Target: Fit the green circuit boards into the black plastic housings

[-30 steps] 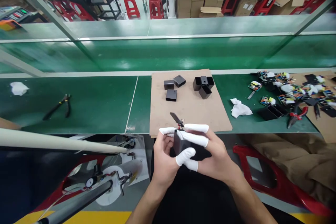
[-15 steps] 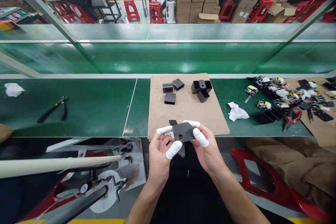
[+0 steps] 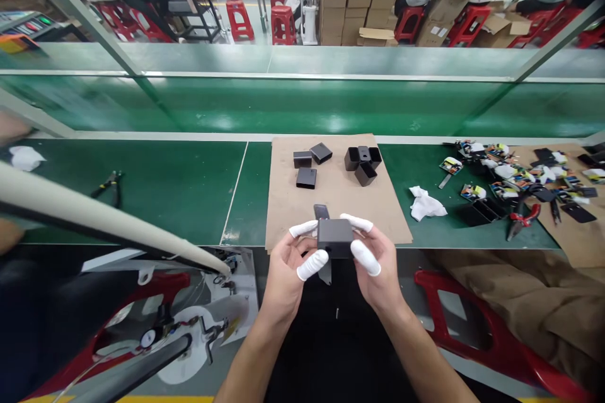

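Between my two hands is a small black plastic case (image 3: 335,235), held just in front of the bench edge. My left hand (image 3: 289,274) grips its left side with thumb and fingers. On the opposite side, my right hand (image 3: 380,267) pinches it the same way. White finger cots cover thumb and fingertip on both hands. Behind the case a dark flat piece (image 3: 321,211) sticks up over the cardboard sheet (image 3: 293,214); what it belongs to is hidden. Several similar black cases (image 3: 306,178) lie on that sheet, and a cluster of open black cases (image 3: 365,173) stands to their right.
Circuit boards (image 3: 508,173), red-handled pliers (image 3: 522,220) and a crumpled white tissue (image 3: 426,203) lie to the right. At left, black pliers (image 3: 112,187) lie behind a sloping pale pole (image 3: 118,217). A red stool (image 3: 449,308) stands below the bench. Co-workers sit across the room.
The case has turned in my hands, from a broad face with a small opening to a plain, boxy side. At left, the pale pole has swung upward at its near end and now slopes.
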`<state>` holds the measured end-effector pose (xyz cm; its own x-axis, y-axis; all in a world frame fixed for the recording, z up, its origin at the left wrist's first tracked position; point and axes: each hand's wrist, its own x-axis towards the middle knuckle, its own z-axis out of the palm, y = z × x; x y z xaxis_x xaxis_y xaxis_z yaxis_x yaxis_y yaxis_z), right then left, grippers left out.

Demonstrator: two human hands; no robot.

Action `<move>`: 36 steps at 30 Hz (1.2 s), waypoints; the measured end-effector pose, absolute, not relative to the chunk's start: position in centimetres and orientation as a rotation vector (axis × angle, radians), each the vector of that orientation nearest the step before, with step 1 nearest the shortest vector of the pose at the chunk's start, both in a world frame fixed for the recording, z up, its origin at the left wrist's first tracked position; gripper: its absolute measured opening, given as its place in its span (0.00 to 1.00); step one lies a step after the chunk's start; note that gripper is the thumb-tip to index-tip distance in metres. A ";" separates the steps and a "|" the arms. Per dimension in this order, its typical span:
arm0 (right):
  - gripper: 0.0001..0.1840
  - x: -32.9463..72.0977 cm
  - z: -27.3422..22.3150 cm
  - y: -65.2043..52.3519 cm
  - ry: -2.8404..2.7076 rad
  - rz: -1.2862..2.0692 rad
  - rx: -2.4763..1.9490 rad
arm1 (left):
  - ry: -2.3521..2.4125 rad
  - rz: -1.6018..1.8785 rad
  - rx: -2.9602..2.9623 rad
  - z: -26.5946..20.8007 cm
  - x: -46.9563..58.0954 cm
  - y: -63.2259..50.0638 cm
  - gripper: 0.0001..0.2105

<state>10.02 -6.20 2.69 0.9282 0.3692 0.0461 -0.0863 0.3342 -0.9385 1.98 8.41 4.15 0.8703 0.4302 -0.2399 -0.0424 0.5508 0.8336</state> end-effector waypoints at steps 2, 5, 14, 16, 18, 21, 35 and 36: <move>0.34 10.5 1.8 -6.9 -0.485 0.127 -1.291 | 0.399 0.231 0.947 3.9 2.4 8.8 0.26; 0.42 11.3 0.7 -7.8 -0.740 -0.013 -1.402 | 0.344 0.199 0.990 2.6 3.6 9.2 0.21; 0.25 15.6 0.3 -8.5 -0.283 0.441 -1.312 | 0.237 0.206 1.147 -1.6 8.0 10.7 0.20; 0.27 16.5 0.2 -8.7 -0.336 0.570 -1.323 | 0.216 0.184 1.150 -1.7 8.5 10.8 0.21; 0.31 16.9 -0.2 -8.4 -0.399 0.582 -1.334 | 0.210 0.182 1.156 -1.9 8.9 10.7 0.21; 0.37 17.0 -1.1 -7.6 -0.481 0.383 -1.435 | 0.241 0.232 1.182 -2.5 9.7 10.2 0.22; 0.20 17.2 -5.5 -8.5 -0.683 -0.332 -1.906 | 0.479 0.495 1.315 -5.0 10.4 11.0 0.19; 0.20 17.0 -5.7 -8.5 -0.669 -0.359 -1.899 | 0.483 0.500 1.317 -5.0 10.4 11.0 0.19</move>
